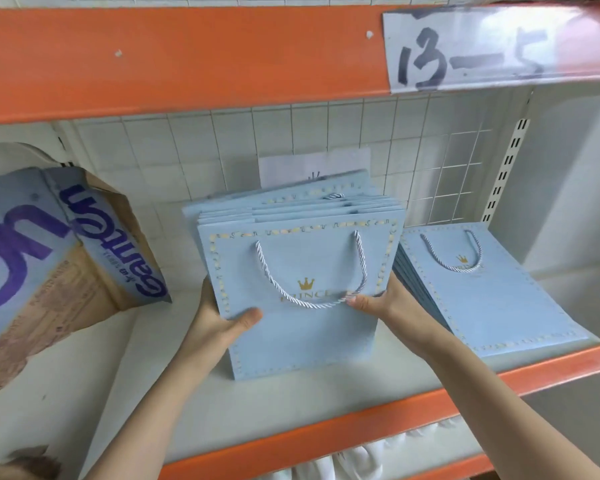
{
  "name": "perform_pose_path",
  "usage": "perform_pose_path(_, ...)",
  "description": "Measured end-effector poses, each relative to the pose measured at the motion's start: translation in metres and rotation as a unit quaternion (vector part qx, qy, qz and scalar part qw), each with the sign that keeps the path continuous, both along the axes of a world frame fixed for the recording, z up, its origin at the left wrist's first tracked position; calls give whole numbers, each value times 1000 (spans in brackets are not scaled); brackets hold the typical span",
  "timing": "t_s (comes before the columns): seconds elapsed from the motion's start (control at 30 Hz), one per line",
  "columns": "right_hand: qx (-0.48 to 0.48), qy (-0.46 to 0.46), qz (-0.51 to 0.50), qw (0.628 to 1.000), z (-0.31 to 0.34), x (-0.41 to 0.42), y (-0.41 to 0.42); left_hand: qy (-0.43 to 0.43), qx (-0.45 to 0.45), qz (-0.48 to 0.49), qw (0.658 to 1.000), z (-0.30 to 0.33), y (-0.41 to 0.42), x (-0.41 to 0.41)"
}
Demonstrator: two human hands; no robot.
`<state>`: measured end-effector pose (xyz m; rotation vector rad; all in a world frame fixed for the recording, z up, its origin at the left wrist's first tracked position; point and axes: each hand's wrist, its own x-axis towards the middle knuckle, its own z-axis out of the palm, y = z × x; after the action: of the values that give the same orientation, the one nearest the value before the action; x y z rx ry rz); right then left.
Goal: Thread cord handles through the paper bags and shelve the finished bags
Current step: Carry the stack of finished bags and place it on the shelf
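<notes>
Left hand (222,320), right hand (381,303) gripping bag stack (302,337), shelf (361,424)

A stack of flat pale-blue paper bags (302,271), gold crown printed on the front and white twisted cord handle (309,271) hanging down it, leans tilted on the shelf (361,420); a second stack (482,289) lies flat just beside it.
</notes>
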<state>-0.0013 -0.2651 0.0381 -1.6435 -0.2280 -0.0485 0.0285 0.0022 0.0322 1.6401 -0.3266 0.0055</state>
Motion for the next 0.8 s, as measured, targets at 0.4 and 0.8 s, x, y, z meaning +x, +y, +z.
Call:
perform_pose_path(0.4, 5, -7, 53, 999, -5, -10, -8, 0, -23, -16, 1000, 9, -2, -8)
perform_pose_path(0.8, -115, -64, -208, 969, -1, 5, 5, 5, 11, 145, 989, 10, -33, 5)
